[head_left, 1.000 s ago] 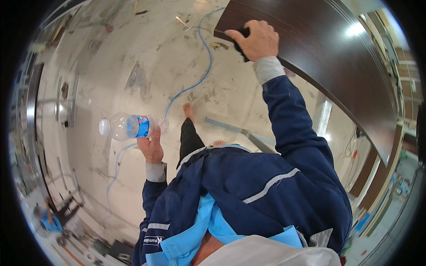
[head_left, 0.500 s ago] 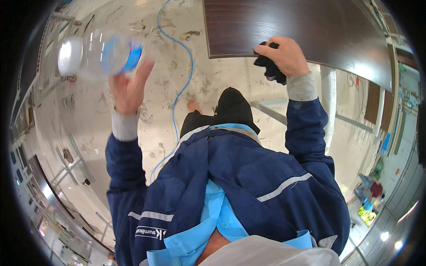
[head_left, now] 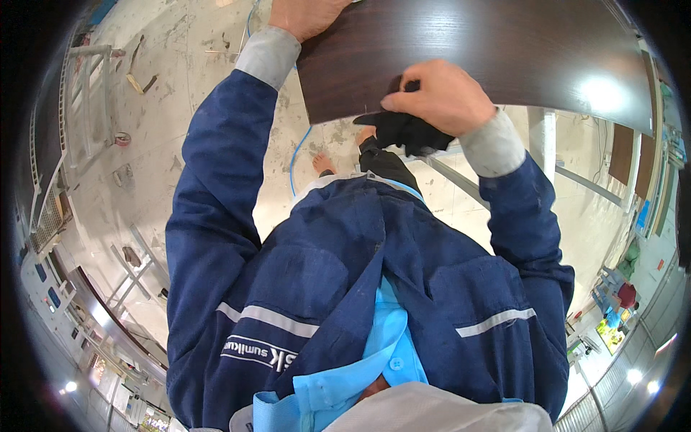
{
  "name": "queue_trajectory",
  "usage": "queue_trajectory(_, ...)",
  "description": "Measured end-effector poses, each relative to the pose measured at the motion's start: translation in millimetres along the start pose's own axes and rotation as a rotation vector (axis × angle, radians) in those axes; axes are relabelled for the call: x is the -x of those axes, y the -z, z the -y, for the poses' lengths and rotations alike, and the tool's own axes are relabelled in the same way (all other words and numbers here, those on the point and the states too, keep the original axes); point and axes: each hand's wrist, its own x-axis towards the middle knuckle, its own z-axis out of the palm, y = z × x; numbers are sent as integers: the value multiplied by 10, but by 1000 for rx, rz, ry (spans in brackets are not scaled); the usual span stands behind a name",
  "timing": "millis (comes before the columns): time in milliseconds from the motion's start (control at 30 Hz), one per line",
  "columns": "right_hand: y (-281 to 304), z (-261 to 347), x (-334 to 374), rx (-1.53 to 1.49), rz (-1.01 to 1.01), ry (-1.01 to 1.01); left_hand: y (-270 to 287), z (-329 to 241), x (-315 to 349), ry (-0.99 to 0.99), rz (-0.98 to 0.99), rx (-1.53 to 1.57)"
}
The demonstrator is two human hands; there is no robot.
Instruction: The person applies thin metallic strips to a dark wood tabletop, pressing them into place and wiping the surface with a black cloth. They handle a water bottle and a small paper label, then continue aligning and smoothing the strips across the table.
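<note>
At the near edge of a dark brown wood-grain board, my right hand is closed on a bunched black cloth. The cloth hangs below the fingers and partly over the board's edge. My left hand reaches over the board's left side at the top rim of the picture. Its fingers are cut off there, so what it holds, if anything, is hidden. A small pale green bit shows beside that hand. The plastic bottle seen earlier is out of view.
Metal legs and rails stand under the board. A blue hose runs across the stained floor near my bare feet. White metal frames stand at the left. Another person is far off at the lower right.
My left hand has swung right and away, over the board, and the clear bottle has left the view. My right hand has shifted slightly left with the black cloth, which hangs more spread out.
</note>
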Motion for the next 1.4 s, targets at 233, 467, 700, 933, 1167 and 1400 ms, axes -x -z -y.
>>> queue_trajectory(233, 25, 45, -81, 35, 55, 118, 38, 68, 44, -45, -83, -179)
queue_trajectory(467, 39, 145, -123, -50, 103, 144, 14, 74, 72, -131, -141, -215)
queue_trajectory(700, 45, 144, -135, -9, 83, 170, -10, 117, 60, -181, -167, -262)
queue_trajectory(933, 11, 138, -101, -40, 113, 94, -5, 98, 50, -159, -117, -216)
queue_trajectory(1167, 175, -68, -52, -5, 4, 170, 1, 143, 84, -132, -169, -316)
queue_trajectory(1400, 1263, -1146, 160, -802, -885, 239, -21, 355, 19, -109, -110, -47)
